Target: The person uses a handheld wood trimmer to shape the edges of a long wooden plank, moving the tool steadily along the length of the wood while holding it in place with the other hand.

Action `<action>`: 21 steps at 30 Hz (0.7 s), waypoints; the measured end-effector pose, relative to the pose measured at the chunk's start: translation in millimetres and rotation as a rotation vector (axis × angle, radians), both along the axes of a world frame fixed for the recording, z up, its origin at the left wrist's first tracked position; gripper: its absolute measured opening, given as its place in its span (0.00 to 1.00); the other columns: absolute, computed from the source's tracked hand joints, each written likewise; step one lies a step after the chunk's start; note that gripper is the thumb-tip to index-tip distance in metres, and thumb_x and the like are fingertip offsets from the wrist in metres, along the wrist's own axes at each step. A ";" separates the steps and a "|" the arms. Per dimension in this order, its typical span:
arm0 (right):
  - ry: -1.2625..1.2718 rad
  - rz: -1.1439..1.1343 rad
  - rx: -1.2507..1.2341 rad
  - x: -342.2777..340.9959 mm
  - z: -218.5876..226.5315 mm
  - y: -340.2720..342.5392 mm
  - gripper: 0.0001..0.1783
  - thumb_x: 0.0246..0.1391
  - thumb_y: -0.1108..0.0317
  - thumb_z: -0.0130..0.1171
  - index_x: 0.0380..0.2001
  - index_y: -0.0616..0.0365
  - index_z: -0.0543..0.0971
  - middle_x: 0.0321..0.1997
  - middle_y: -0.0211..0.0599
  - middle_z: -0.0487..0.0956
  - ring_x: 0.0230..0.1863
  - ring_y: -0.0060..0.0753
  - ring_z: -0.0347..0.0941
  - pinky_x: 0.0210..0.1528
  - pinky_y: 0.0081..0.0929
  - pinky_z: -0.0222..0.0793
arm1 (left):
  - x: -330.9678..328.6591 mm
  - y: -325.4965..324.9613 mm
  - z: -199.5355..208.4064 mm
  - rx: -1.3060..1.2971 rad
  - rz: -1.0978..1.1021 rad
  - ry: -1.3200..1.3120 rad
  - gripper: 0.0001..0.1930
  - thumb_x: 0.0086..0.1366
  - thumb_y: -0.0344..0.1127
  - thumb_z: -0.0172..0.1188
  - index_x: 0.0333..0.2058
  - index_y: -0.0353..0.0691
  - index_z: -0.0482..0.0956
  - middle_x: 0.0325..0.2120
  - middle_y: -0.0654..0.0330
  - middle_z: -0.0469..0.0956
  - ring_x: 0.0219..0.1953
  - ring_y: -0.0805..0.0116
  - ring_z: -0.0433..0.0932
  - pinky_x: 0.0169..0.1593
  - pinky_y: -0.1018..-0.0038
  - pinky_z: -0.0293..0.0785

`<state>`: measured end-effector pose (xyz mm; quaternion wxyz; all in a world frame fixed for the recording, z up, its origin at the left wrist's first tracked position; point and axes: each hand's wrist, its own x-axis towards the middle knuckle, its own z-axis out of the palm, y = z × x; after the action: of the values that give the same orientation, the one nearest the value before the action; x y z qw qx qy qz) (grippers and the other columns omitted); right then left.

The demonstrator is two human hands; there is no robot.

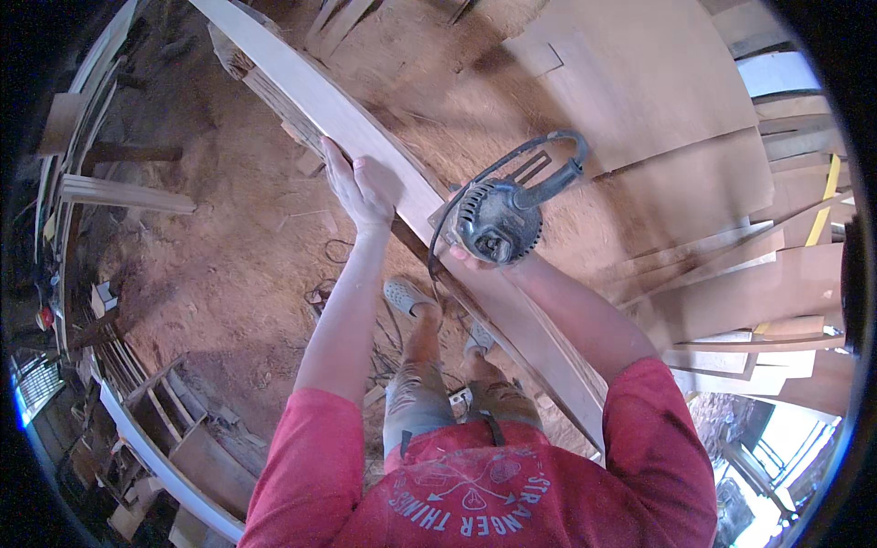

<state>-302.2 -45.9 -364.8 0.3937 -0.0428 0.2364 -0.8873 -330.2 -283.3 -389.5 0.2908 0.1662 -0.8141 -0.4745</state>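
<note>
A long pale wooden board runs slantwise from the far left to near my right side. On its left edge rests my left hand, fingers stretched along the wood and thumb apart. My right hand is wrapped round a dusty, dark corded power tool, which sits at the middle of the board. The tool has a round vented housing and a slotted metal bracket; its cord loops over it and hangs down. The housing hides most of my right fingers and the tool's underside.
Large flat wooden sheets lie on the right, with more offcuts beside them. Curved wooden pieces and a short stack of strips stand on the left. My feet in clogs are on the dusty floor near loose cords.
</note>
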 end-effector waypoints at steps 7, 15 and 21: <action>0.051 0.062 -0.002 -23.9 -14.3 -19.3 0.36 0.59 0.36 0.63 0.58 0.54 0.77 0.50 0.54 0.83 0.38 0.58 0.82 0.33 0.47 0.79 | 0.2 -4.6 -1.0 -0.010 0.006 -0.037 0.40 0.80 0.51 0.43 0.80 0.28 0.51 0.78 0.36 0.59 0.79 0.41 0.59 0.80 0.56 0.52; 0.624 -0.115 0.624 -40.8 -6.5 -44.7 0.46 0.39 0.68 0.87 0.61 0.55 0.73 0.52 0.45 0.85 0.46 0.44 0.86 0.40 0.43 0.86 | 2.3 -8.8 -0.3 -0.026 0.014 -0.030 0.38 0.80 0.47 0.43 0.78 0.25 0.53 0.78 0.37 0.59 0.79 0.39 0.57 0.81 0.53 0.48; 0.757 -0.204 0.716 -60.8 -14.9 -60.2 0.46 0.36 0.59 0.87 0.60 0.54 0.76 0.52 0.38 0.86 0.48 0.35 0.86 0.50 0.40 0.86 | -1.7 -3.4 1.4 -0.011 0.014 -0.037 0.39 0.81 0.51 0.41 0.78 0.26 0.53 0.78 0.37 0.58 0.79 0.38 0.57 0.81 0.53 0.49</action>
<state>-362.9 -106.1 -379.7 0.1824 -0.1996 0.6529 -0.7076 -331.9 -286.7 -388.1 0.2796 0.1790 -0.8209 -0.4647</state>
